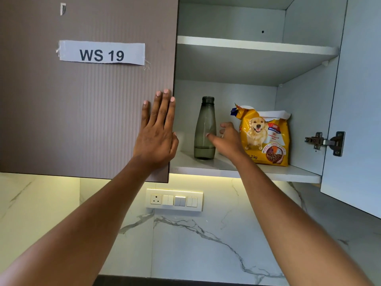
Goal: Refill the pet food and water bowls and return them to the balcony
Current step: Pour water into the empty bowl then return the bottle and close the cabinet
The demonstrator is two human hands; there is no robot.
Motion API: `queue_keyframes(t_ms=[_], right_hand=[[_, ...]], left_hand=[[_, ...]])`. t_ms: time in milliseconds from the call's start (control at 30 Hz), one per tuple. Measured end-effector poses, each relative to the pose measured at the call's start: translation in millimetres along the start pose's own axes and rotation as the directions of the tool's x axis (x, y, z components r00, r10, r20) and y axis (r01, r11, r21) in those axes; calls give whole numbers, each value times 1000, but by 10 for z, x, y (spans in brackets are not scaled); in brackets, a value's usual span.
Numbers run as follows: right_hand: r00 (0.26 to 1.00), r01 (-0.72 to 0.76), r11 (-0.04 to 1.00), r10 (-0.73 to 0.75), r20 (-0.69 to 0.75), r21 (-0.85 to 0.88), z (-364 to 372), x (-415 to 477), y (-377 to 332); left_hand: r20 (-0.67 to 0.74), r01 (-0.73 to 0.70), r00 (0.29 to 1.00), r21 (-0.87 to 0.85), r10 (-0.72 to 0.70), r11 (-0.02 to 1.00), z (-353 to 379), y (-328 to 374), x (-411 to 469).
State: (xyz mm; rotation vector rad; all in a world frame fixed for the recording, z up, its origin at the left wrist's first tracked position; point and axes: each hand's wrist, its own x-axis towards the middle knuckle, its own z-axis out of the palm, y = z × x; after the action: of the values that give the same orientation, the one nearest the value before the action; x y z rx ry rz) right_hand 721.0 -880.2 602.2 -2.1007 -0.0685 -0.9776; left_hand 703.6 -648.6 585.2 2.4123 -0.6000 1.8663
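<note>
A wall cupboard stands open above me. On its lower shelf (pixel 292 174) a smoky grey bottle (pixel 204 129) with no cap stands upright, holding a little water. To its right sits a yellow dog food bag (pixel 266 137) with a dog pictured on it and its top torn open. My right hand (pixel 228 139) reaches in between the bottle and the bag, fingers spread, its thumb close to the bottle. My left hand (pixel 157 131) lies flat on the shut brown left door (pixel 86 112), near its edge. No bowls are in view.
The right cupboard door (pixel 354 112) hangs open on a metal hinge (pixel 325 142). The upper shelf (pixel 255 46) holds nothing. A label reading WS 19 (pixel 102 53) is taped to the left door. A switch panel (pixel 174 200) sits on the marble wall below.
</note>
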Motion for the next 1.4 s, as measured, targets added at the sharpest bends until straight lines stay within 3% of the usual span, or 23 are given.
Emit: queue_keyframes(t_ms=[233, 367, 500, 867, 1167, 1267, 1400], right_hand=[[964, 247, 964, -233, -127, 104, -288, -924, 103], [974, 211, 972, -200, -106, 104, -531, -1519, 159], [978, 184, 981, -177, -111, 64, -838, -2078, 165], [987, 125, 978, -139, -78, -165, -1639, -3604, -246], [961, 190, 968, -218, -171, -163, -2305, -4083, -626], [904, 311, 933, -349, -248, -181, -2528, -4205, -771], [697, 473, 824, -567, -440, -312, -2910, -4263, -871]], left_hand=[[156, 11, 988, -31, -6, 999, -172, 25, -122], [263, 96, 964, -194, -43, 976, -462, 196, -475], [293, 191, 949, -248, -115, 950, -819, 458, -930], [331, 227, 940, -422, -84, 878, -1987, 877, -1933], [365, 262, 927, -457, -90, 850, -2624, 1062, -1932], [337, 234, 938, -446, -79, 864, -2803, 1097, -1866], [307, 228, 947, -421, -98, 878, -2960, 1178, -1718]])
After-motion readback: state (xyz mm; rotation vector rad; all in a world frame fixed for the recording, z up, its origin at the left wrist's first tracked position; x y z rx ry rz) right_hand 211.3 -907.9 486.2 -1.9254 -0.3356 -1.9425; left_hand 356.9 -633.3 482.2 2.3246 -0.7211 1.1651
